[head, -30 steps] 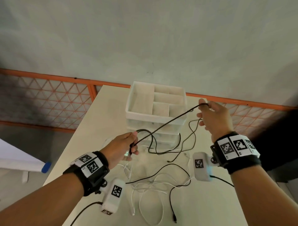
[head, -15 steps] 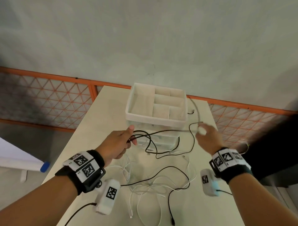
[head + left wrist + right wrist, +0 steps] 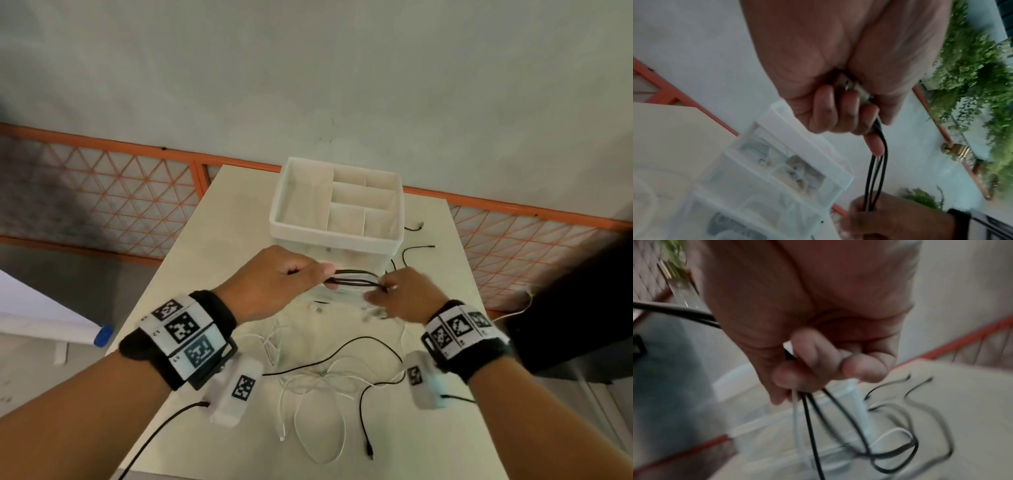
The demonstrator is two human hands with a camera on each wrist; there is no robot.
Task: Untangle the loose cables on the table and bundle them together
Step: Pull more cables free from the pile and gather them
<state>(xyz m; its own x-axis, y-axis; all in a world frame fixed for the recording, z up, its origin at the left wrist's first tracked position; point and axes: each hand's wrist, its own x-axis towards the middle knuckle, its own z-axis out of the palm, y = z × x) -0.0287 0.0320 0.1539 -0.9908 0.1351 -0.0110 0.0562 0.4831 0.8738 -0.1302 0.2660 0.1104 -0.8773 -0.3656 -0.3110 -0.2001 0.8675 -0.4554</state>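
Black cable (image 3: pixel 354 278): several strands, held above the table (image 3: pixel 212 246) between left hand (image 3: pixel 274 281) and right hand (image 3: pixel 400 294), both clamped on it; judged light, limp, springy, likely to uncoil. Best gripped mid-bundle, not at the plugs; white cables (image 3: pixel 318 380) lay loose on the table below.

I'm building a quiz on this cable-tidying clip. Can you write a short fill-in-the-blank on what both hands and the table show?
1. Both hands grip strands of the ____ cable.
2. The left hand and right hand hold it in front of the white ____.
3. The loose white cable lies on the ____.

Answers: black; organizer box; table
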